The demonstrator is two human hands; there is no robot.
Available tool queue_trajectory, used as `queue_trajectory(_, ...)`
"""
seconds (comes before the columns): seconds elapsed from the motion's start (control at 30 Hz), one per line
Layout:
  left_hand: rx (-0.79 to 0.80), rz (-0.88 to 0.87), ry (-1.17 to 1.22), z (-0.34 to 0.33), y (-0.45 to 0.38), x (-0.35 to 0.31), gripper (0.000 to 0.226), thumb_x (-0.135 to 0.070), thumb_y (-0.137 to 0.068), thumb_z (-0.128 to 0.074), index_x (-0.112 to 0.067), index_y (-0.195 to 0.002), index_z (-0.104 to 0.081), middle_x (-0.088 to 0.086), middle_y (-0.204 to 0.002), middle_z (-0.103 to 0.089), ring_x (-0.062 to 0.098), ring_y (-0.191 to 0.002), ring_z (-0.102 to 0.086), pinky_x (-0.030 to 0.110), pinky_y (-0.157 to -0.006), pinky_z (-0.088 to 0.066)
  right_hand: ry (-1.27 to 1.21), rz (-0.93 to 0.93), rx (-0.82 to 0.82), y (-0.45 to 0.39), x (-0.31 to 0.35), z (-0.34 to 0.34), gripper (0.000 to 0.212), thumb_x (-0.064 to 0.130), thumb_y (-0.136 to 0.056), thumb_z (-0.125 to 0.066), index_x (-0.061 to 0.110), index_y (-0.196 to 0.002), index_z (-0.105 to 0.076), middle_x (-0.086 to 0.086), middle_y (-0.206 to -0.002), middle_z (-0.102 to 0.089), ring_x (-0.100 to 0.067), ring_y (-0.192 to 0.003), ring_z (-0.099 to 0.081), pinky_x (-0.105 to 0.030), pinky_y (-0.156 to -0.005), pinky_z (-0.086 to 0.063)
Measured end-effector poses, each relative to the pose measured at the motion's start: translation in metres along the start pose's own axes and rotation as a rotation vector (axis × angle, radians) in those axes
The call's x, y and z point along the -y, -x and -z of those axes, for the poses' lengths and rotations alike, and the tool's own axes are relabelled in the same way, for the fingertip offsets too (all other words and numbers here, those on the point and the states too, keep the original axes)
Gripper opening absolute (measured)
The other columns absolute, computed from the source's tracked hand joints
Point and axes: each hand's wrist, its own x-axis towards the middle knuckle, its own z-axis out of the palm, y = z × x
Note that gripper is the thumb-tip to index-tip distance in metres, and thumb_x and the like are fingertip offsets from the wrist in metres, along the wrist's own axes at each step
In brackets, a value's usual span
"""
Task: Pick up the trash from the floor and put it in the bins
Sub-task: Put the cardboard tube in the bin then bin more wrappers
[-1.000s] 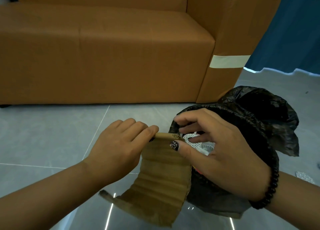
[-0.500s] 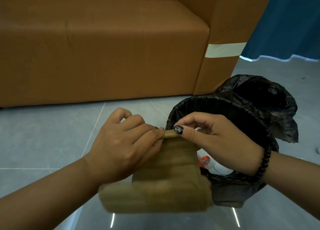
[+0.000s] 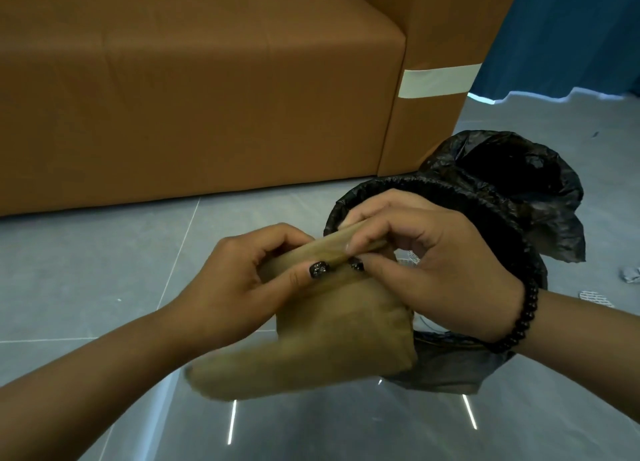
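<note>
Grey glossy floor tiles [image 3: 86,270] run up to a brown sofa [image 3: 194,86] with a pale tape strip [image 3: 438,82] on its arm; a blue curtain [image 3: 568,34] hangs at the far right. Just beside the sofa arm stands the bin [image 3: 512,238], round-rimmed and lined with a crinkled black plastic bag.

Change: half a second ago the cardboard piece [image 3: 346,339] hung as a flatter sheet before the bin; its top edge is now rolled into a tighter tube, and both hands have closed nearer together on it. This suggests compacting for the bin opening — the deposit is not yet done.

Grip state: left hand [image 3: 242,287] pinches the rolled edge with thumb on top; right hand [image 3: 433,263] pinches the same roll over the bin mouth. The cardboard is corrugated, tan, limp and blurred at its lower flap.

Small scraps — a crumpled grey piece [image 3: 630,274] and a patterned white piece [image 3: 596,298] — lie on the floor to the right.
</note>
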Motion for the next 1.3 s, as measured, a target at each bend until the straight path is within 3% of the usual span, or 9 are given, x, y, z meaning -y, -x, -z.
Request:
queue_trajectory(0.17,-0.19,-0.181,-0.236,0.001,0.003,0.013,0.017,-0.032,-0.081,-0.064,-0.021,-0.094,-0.062,-0.013,-0.096,-0.065,0.002,-0.093,-0.062,0.015,-0.074,-0.05,-0.136,-0.131,0.021,-0.002,0.0,0.005,0.042,0.02,-0.079,-0.072,0.023,-0.118,-0.057,0.0,-0.103,-0.06,-0.021,-0.091,-0.065,-0.04,-0.074,-0.057)
queue_trajectory(0.33,-0.303,-0.285,-0.322,0.0,0.002,0.013,0.02,-0.026,-0.082,-0.066,-0.016,-0.099,-0.061,-0.004,-0.097,-0.061,0.007,-0.093,-0.059,0.018,-0.075,-0.05,-0.127,-0.209,0.038,-0.003,-0.001,0.007,0.039,0.043,-0.076,-0.067,0.022,-0.109,-0.066,0.0,-0.103,-0.068,-0.022,-0.091,-0.068,-0.042,-0.075,-0.058)
queue_trajectory(0.53,-0.313,-0.24,-0.322,0.0,0.0,0.013,0.029,-0.029,-0.075,-0.072,-0.021,-0.1,-0.059,-0.008,-0.098,-0.057,0.005,-0.092,-0.056,0.019,-0.072,-0.047,-0.036,-0.114,0.011,-0.006,0.003,0.002,0.034,0.027,-0.076,-0.067,0.018,-0.11,-0.068,0.001,-0.101,-0.064,-0.019,-0.093,-0.065,-0.036,-0.073,-0.058)
queue_trajectory(0.77,0.016,-0.025,-0.135,0.005,-0.003,0.014,0.032,-0.049,-0.087,-0.052,-0.036,-0.115,-0.058,-0.02,-0.105,-0.064,0.004,-0.096,-0.062,0.009,-0.07,-0.046,0.037,0.011,0.03,-0.005,0.003,0.003,0.03,0.003,-0.075,-0.067,0.014,-0.102,-0.071,0.0,-0.102,-0.063,-0.017,-0.099,-0.062,-0.037,-0.064,-0.057)
queue_trajectory(0.87,0.018,-0.05,-0.166,0.005,-0.001,0.016,0.028,-0.047,-0.087,-0.052,-0.037,-0.113,-0.06,-0.021,-0.104,-0.064,0.003,-0.094,-0.063,0.01,-0.071,-0.047,0.019,0.021,0.026,-0.002,0.001,0.002,0.03,0.0,-0.075,-0.066,0.015,-0.101,-0.071,0.0,-0.105,-0.063,-0.016,-0.102,-0.062,-0.036,-0.063,-0.057)
queue_trajectory(0.97,-0.05,-0.098,-0.195,0.005,-0.001,0.015,0.029,-0.044,-0.085,-0.057,-0.033,-0.111,-0.062,-0.02,-0.101,-0.065,0.002,-0.092,-0.063,0.008,-0.071,-0.045,-0.018,0.003,0.024,-0.001,0.002,0.005,0.032,0.01,-0.079,-0.067,0.015,-0.111,-0.067,-0.002,-0.11,-0.061,-0.018,-0.105,-0.061,-0.033,-0.071,-0.058)
queue_trajectory(1.1,-0.131,-0.164,-0.253,0.005,-0.001,0.013,0.031,-0.042,-0.082,-0.064,-0.028,-0.11,-0.063,-0.021,-0.1,-0.064,0.002,-0.092,-0.062,0.011,-0.074,-0.047,-0.151,-0.152,0.007,-0.004,-0.002,0.009,0.045,0.038,-0.077,-0.068,0.023,-0.119,-0.061,-0.003,-0.108,-0.061,-0.025,-0.094,-0.065,-0.046,-0.067,-0.058)
queue_trajectory(1.3,-0.186,-0.137,-0.247,0.0,0.003,0.015,0.038,-0.048,-0.076,-0.069,-0.028,-0.106,-0.059,-0.017,-0.1,-0.062,0.006,-0.09,-0.06,0.013,-0.072,-0.048,0.011,-0.067,-0.002,-0.008,0.002,0.008,0.031,0.033,-0.077,-0.066,0.018,-0.104,-0.07,0.0,-0.098,-0.066,-0.02,-0.091,-0.066,-0.035,-0.069,-0.058)
